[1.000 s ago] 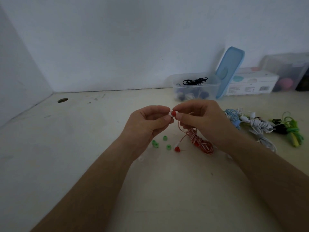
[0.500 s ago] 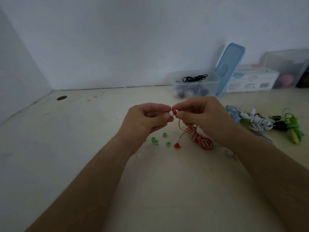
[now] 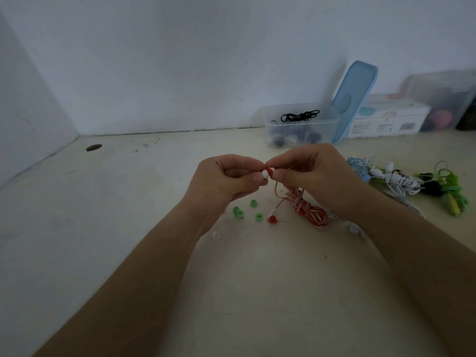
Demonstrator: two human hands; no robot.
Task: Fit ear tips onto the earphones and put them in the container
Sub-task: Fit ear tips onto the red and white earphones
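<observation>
Tip (image 3: 264,174): white, pinched by left hand (image 3: 226,181), touching bud (image 3: 270,170).
Bud: red, pinched by right hand (image 3: 316,176), at 3 o'clock of tip.
Axis: the two meet along a 9-to-3 line; seating likely needs a push along it.
Cord (image 3: 311,211): coiled on table (image 3: 154,253) at 5 o'clock.
Container (image 3: 331,130): open, at 1 o'clock, well apart; right hand nearer.

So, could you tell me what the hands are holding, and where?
Left hand pinches a white ear tip; right hand pinches the red earbud by its body.
</observation>
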